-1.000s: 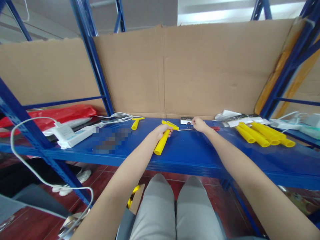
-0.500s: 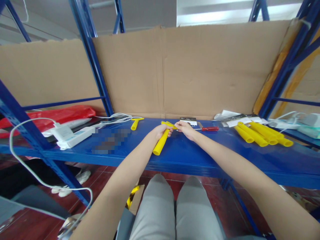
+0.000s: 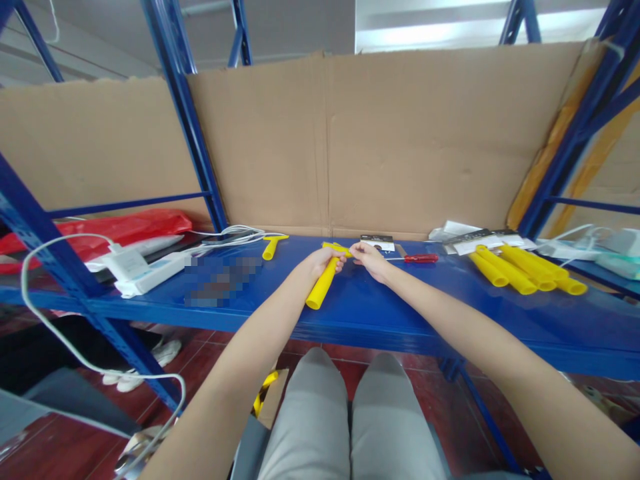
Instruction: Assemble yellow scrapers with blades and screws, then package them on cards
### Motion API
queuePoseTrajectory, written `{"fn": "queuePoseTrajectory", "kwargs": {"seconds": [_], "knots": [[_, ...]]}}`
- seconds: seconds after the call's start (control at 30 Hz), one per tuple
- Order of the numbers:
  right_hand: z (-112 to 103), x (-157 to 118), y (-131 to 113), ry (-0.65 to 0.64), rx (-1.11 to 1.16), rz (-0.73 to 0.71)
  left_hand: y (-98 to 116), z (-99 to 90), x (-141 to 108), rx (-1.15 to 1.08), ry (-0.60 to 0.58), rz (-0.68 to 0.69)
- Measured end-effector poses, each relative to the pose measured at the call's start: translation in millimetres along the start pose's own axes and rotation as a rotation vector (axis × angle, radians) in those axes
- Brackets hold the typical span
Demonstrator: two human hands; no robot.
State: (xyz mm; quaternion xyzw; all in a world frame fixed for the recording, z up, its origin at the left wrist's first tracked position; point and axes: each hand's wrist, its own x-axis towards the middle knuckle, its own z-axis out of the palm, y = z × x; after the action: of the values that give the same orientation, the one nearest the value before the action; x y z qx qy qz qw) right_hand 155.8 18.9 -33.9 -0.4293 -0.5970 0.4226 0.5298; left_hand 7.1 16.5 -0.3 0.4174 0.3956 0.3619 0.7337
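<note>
My left hand (image 3: 324, 262) is closed around a yellow T-shaped tool (image 3: 321, 287) near where its hollow round handle meets the crosspiece. The handle slants toward me over the blue shelf, its wide end lowest. At the right end of the crosspiece, the fingers of my right hand (image 3: 369, 259) are pinched together; whatever is between them is too small to make out. A screwdriver (image 3: 420, 259) with a red handle lies just right of that hand. Behind it sits a small black-and-white packet (image 3: 377, 243). Another yellow T-shaped tool (image 3: 271, 248) rests farther left.
Several yellow tubular handles (image 3: 520, 273) lie at the right beside flat packets (image 3: 480, 241). A white power strip (image 3: 150, 275) with cables is on the left, near a red bag (image 3: 135, 230). Cardboard (image 3: 425, 133) walls the back; blue posts (image 3: 193, 133) frame the shelf (image 3: 380, 313).
Almost nothing differs. Both hands stay at the yellow T-shaped tool, and the right fingers have shifted very slightly at the crosspiece's end.
</note>
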Motion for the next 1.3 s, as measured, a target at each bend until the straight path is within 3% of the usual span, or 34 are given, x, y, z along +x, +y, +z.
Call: {"fn": "queuePoseTrajectory", "kwargs": {"seconds": [0.47, 0.9, 1.17, 1.23, 1.3], "knots": [[-2, 7, 9, -0.062, 0.261, 0.056, 0, 0.1, 1, -0.004, -0.012, -0.021], [-5, 4, 1, 0.018, 0.169, 0.085, -2, -1.4, 3, 0.031, 0.000, -0.018], [-9, 9, 4, -0.039, 0.096, 0.089, -1, -2.9, 5, 0.008, -0.026, -0.026], [-17, 16, 0, -0.007, -0.018, 0.032, 0, -2.5, 4, 0.033, -0.003, -0.031], [-35, 26, -11, 0.156, -0.230, -0.159, 0, -3.2, 5, 0.044, -0.004, -0.033]]}}
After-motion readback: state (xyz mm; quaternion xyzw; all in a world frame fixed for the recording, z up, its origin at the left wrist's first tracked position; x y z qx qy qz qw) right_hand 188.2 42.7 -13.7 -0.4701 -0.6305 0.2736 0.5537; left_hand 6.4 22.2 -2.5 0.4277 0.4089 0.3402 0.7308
